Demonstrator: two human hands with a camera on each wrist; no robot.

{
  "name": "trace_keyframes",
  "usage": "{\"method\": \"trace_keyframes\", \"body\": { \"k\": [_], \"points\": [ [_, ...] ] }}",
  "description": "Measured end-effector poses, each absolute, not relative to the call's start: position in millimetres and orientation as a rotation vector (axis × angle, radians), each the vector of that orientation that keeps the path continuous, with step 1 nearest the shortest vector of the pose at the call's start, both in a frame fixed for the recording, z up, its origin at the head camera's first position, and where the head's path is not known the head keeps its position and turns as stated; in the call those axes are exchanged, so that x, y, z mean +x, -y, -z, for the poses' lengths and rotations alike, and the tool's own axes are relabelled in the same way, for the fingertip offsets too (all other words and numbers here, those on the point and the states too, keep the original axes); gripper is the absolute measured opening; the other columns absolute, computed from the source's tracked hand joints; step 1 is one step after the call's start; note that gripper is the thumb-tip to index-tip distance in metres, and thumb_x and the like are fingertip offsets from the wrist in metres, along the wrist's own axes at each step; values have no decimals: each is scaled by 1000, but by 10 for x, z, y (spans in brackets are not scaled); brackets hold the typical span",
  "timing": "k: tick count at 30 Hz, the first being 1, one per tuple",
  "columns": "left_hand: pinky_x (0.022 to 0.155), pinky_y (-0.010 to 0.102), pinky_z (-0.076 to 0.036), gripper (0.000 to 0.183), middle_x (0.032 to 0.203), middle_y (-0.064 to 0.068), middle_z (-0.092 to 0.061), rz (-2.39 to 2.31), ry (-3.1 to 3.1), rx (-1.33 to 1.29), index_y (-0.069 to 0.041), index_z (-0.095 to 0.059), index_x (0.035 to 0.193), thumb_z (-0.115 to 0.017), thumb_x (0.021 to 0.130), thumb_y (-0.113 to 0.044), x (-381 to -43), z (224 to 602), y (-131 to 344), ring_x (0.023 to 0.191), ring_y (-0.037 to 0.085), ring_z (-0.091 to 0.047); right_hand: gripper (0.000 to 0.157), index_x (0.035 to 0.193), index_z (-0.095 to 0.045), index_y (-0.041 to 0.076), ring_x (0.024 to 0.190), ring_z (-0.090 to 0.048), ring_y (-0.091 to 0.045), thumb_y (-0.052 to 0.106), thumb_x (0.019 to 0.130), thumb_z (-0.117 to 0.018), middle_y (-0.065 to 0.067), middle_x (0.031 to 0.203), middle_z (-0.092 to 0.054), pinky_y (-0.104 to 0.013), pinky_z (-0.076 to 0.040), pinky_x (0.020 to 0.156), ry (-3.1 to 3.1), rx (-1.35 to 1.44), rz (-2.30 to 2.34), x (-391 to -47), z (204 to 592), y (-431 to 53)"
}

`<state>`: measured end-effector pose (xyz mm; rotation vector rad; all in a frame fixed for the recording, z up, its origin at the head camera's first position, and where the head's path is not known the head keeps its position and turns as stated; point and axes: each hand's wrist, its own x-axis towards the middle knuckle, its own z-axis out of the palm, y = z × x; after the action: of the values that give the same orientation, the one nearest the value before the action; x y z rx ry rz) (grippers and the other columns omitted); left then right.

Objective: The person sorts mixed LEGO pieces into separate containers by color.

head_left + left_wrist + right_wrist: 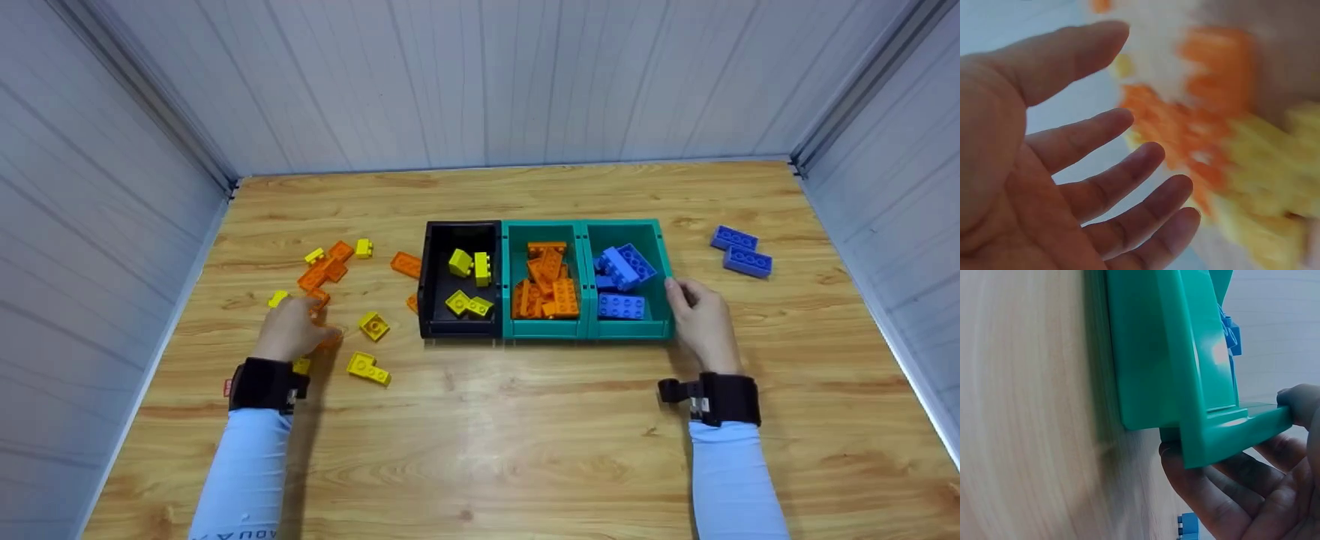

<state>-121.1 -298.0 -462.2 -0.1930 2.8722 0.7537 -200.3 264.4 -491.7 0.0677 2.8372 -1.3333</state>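
My left hand (286, 330) is low over loose orange and yellow toy bricks on the left of the table. In the left wrist view its fingers (1112, 138) are spread and hold nothing, with blurred orange bricks (1219, 73) beyond them. My right hand (703, 319) grips the side rim of the right green bin (664, 300); the right wrist view shows the thumb on the rim and fingers against the outside. Blue bricks (621, 306) lie in this bin. Orange bricks (566, 298) fill the middle green bin (546, 330), and several yellow bricks (482, 268) are in the black bin (459, 330).
Two blue bricks (748, 262) lie right of the bins. Between the left hand and the black bin are yellow bricks (367, 369) and an orange brick (406, 264). Pale panels (480, 82) enclose the wooden table (480, 435) at the back and sides.
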Motion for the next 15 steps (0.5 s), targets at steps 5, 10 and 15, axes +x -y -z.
{"method": "trace_keyframes", "body": {
  "k": [5,10,15],
  "points": [
    [90,61,-42,59,121,35,-56,-662,-2878,-231,11,-57,130,-78,85,-22,-1161,4769,3035,109,51,-52,60,126,-63,-2,100,-57,-32,49,104,-39,-20,111,-63,-43,-44,85,-2839,78,1340,-2003,4922,-2654],
    [79,51,-43,56,112,32,-60,-706,-2895,-233,13,-59,127,-79,84,-17,-1173,4813,3014,95,41,-54,61,127,-62,-2,106,-57,-34,50,104,-39,-23,116,-63,-48,-45,91,-2825,84,1350,-2007,4923,-2660],
    [80,47,-44,60,118,31,-57,-788,-2881,-260,12,-55,132,-78,85,-18,-1181,4723,2913,96,37,-52,62,128,-61,-3,109,-57,-36,50,104,-40,-24,119,-63,-50,-45,94,-2816,72,1363,-2007,4920,-2650]
  ]
}}
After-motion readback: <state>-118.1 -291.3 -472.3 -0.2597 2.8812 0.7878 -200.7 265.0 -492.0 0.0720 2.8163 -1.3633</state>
